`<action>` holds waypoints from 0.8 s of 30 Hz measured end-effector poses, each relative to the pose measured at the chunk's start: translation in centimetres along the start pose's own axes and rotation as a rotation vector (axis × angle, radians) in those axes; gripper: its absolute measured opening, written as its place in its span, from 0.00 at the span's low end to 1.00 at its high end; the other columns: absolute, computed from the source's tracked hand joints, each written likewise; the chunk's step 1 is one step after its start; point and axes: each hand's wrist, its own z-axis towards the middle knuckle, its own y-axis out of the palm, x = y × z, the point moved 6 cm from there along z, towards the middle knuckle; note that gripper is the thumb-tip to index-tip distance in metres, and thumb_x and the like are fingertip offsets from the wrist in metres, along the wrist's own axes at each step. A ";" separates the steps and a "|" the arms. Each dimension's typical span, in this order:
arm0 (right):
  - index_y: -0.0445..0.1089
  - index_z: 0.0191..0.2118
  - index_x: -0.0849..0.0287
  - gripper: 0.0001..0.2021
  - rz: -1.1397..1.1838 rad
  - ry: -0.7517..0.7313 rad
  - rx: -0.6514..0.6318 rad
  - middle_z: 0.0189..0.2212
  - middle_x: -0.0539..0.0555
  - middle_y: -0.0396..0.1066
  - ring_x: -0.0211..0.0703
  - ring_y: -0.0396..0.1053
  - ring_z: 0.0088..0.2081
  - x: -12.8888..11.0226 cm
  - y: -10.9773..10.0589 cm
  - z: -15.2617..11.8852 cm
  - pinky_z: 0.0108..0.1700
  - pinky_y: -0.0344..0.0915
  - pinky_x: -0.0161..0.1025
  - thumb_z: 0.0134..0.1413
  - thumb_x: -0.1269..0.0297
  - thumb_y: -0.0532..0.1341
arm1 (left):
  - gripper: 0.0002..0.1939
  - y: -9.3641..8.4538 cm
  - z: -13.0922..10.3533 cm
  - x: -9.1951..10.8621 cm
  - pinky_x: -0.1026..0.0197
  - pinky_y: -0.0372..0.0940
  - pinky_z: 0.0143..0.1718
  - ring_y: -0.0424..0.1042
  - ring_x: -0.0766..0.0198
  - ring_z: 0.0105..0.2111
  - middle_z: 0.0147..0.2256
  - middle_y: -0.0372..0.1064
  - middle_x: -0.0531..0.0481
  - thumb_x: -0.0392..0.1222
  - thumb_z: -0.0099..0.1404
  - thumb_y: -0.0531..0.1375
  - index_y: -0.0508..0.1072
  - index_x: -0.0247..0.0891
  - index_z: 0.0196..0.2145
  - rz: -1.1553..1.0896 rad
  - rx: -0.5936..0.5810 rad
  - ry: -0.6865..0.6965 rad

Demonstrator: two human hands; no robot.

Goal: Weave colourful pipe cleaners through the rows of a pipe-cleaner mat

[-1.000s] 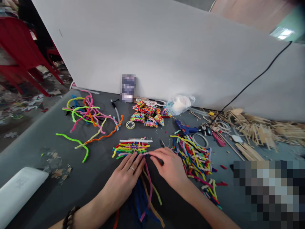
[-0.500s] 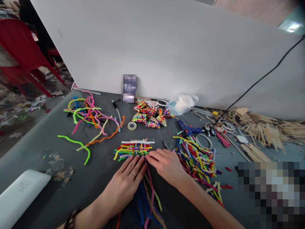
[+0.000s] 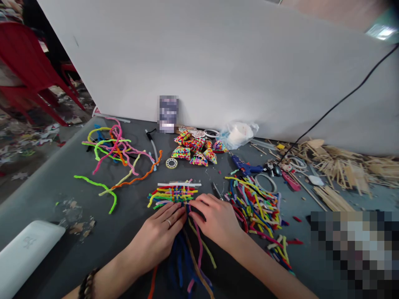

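A woven patch of colourful pipe cleaners (image 3: 176, 193) lies on the table in front of me, a white strip across its top edge. Bent together at the patch's lower edge, the fingers of my left hand (image 3: 163, 228) grip the pipe cleaners there. My right hand (image 3: 215, 218) is curled with thumb and forefinger at the lower right corner, pinching the strands. Between the hands, long loose pipe cleaners (image 3: 198, 245) in blue, pink, brown and yellow-green trail toward me. My fingers cover the exact points of contact.
Cut pipe-cleaner pieces (image 3: 258, 203) and scissors (image 3: 217, 190) lie at right, below a blue glue gun (image 3: 246, 166). Small woven pouches (image 3: 190, 153) sit at the back. Long pipe cleaners (image 3: 116, 149) tangle at left, near a white power bank (image 3: 29, 245). Wooden sticks (image 3: 343, 166) are heaped far right.
My left hand has drawn its fingers closer together and moved slightly left and down. The right thumb has come down apart from the forefinger. Loose strands have shifted; the view moved a little.
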 end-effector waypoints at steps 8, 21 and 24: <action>0.75 0.47 0.48 0.10 0.090 0.026 -0.060 0.40 0.47 0.78 0.42 0.74 0.43 -0.4 1.0 -0.4 0.42 0.63 0.38 0.64 0.69 0.64 | 0.25 -0.1 -0.4 -0.2 0.46 0.66 0.63 0.67 0.53 0.63 0.62 0.68 0.46 0.27 0.70 0.50 0.68 0.34 0.63 -0.003 -0.011 0.074; 0.76 0.36 0.61 0.09 -0.292 -0.760 0.227 0.32 0.52 0.75 0.40 0.66 0.29 -4.1 -1.9 -2.1 0.29 0.54 0.40 0.66 0.72 0.59 | 0.23 -0.5 -0.4 -0.3 0.47 0.68 0.60 0.71 0.52 0.60 0.57 0.73 0.43 0.26 0.68 0.50 0.74 0.33 0.57 -0.078 0.076 0.007; 0.77 0.39 0.66 0.13 -0.425 -0.988 0.209 0.36 0.58 0.76 0.42 0.68 0.32 -5.1 -1.1 -3.5 0.29 0.56 0.40 0.66 0.71 0.55 | 0.22 -0.5 -0.4 -0.9 0.51 0.68 0.60 0.72 0.57 0.59 0.56 0.75 0.46 0.26 0.69 0.51 0.75 0.35 0.55 -0.178 0.098 -0.040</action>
